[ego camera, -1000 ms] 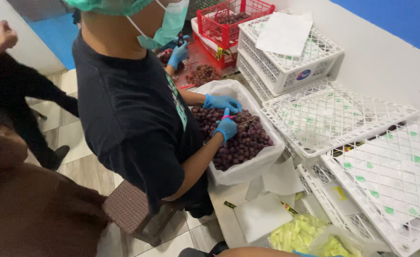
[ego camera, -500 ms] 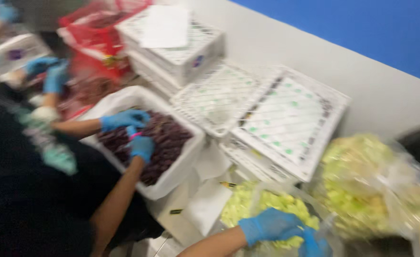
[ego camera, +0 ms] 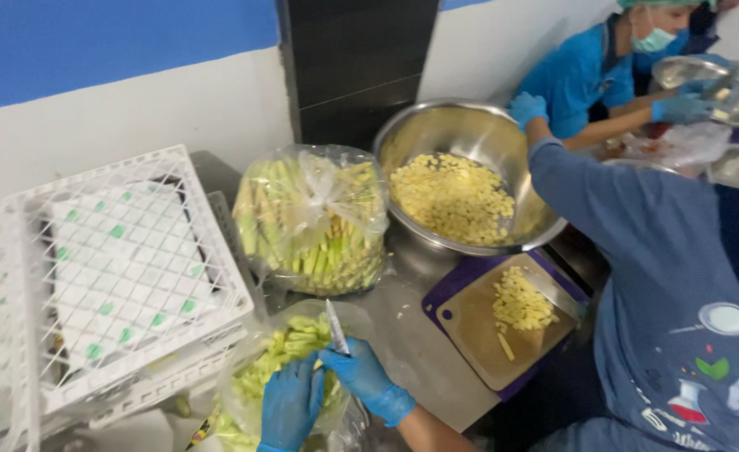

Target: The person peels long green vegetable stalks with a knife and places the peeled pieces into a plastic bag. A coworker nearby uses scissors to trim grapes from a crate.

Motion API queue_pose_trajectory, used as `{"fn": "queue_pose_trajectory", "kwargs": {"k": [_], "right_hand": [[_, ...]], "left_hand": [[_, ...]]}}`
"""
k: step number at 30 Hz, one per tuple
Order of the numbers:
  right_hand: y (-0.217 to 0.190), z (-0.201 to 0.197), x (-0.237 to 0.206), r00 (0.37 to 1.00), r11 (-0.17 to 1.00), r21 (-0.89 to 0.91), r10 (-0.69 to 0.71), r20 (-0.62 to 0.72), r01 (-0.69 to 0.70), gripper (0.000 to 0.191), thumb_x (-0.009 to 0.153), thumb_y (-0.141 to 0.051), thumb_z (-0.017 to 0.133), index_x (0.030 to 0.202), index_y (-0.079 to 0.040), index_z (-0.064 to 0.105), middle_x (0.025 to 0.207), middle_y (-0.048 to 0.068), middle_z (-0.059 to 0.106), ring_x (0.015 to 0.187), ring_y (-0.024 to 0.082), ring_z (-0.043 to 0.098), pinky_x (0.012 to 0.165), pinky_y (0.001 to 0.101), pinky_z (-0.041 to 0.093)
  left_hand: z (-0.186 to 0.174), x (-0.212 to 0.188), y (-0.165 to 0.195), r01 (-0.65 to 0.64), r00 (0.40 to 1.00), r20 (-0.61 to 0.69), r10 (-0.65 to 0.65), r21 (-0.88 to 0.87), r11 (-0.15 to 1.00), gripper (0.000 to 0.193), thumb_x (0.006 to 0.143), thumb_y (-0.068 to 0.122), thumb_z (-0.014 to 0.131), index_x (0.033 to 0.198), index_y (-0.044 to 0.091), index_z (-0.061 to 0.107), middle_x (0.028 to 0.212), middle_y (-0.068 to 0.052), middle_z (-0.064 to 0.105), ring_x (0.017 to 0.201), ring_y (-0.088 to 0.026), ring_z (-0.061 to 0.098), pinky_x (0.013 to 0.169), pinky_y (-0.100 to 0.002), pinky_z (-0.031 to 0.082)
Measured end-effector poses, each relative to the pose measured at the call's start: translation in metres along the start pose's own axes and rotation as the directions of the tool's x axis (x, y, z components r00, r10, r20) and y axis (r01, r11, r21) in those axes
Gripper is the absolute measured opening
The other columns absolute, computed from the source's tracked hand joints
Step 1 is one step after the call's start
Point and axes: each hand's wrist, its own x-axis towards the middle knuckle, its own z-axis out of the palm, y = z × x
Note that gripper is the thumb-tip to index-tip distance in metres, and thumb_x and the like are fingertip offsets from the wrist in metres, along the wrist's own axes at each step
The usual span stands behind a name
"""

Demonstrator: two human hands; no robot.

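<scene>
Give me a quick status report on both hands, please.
Left hand in blue glove on clear plastic bag of green stalks. Right hand grips small knife over it. White plastic crates close alongside.

Steel worktop (ego camera: 411, 335) runs along the wall. On it, far left, stacked white lattice crates (ego camera: 118, 276); beside them a tied clear bag of green stalks (ego camera: 311, 222), and an open bag (ego camera: 282, 368) nearer. To the right a big steel bowl (ego camera: 461, 172) (full of yellow dice), then a wooden cutting board (ego camera: 503, 322) on a purple mat (ego camera: 449, 289).
</scene>
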Motion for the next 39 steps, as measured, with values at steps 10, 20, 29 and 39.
{"fn": "queue_pose_trajectory", "kwargs": {"k": [10, 20, 29, 39], "right_hand": [[0.013, -0.004, -0.001, 0.993, 0.987, 0.105, 0.120, -0.015, -0.118, 0.019, 0.097, -0.020, 0.067, 0.092, -0.002, 0.072, 0.077, 0.000, 0.070, 0.068, 0.009, 0.055, 0.062, 0.0274, 0.045], [0.041, -0.014, -0.001, 0.994, 0.997, -0.005, -0.078, -0.079, 0.077, 0.022, 0.090, -0.010, 0.075, 0.110, -0.002, 0.076, 0.080, -0.006, 0.060, 0.068, 0.004, 0.050, 0.061, 0.0225, 0.044], [0.048, -0.016, -0.006, 0.996, 0.996, 0.067, -0.049, -0.073, 0.054, 0.019, 0.092, -0.008, 0.072, 0.109, -0.001, 0.076, 0.079, -0.003, 0.064, 0.064, 0.003, 0.050, 0.056, 0.0207, 0.040], [0.038, -0.068, -0.024, 0.981, 0.985, 0.164, 0.075, -0.180, -0.046, 0.008, 0.090, -0.007, 0.068, 0.097, -0.008, 0.064, 0.077, 0.000, 0.064, 0.057, 0.005, 0.052, 0.049, 0.0235, 0.042]], "left_hand": [[0.014, -0.007, -0.019, 0.298, 0.931, -0.139, -0.337, -0.246, 0.923, 0.028, 0.099, 0.026, 0.059, 0.100, 0.000, 0.068, 0.081, -0.020, 0.067, 0.071, -0.035, 0.065, 0.064, -0.044, 0.051], [0.008, 0.017, -0.021, 0.365, 0.562, 0.253, -0.787, -0.930, -0.039, 0.021, 0.103, 0.024, 0.057, 0.093, 0.007, 0.064, 0.076, -0.001, 0.064, 0.060, -0.012, 0.060, 0.053, -0.028, 0.047], [0.025, -0.003, -0.006, 0.450, 0.596, 0.230, -0.770, -0.889, 0.083, 0.022, 0.096, 0.018, 0.071, 0.108, 0.000, 0.072, 0.081, -0.007, 0.072, 0.066, -0.013, 0.064, 0.060, -0.027, 0.049], [0.000, -0.035, -0.023, 0.168, 0.874, -0.397, -0.280, -0.293, 0.941, 0.048, 0.109, 0.031, 0.059, 0.112, -0.017, 0.062, 0.124, -0.039, 0.055, 0.104, -0.032, 0.060, 0.084, -0.032, 0.049]]}}
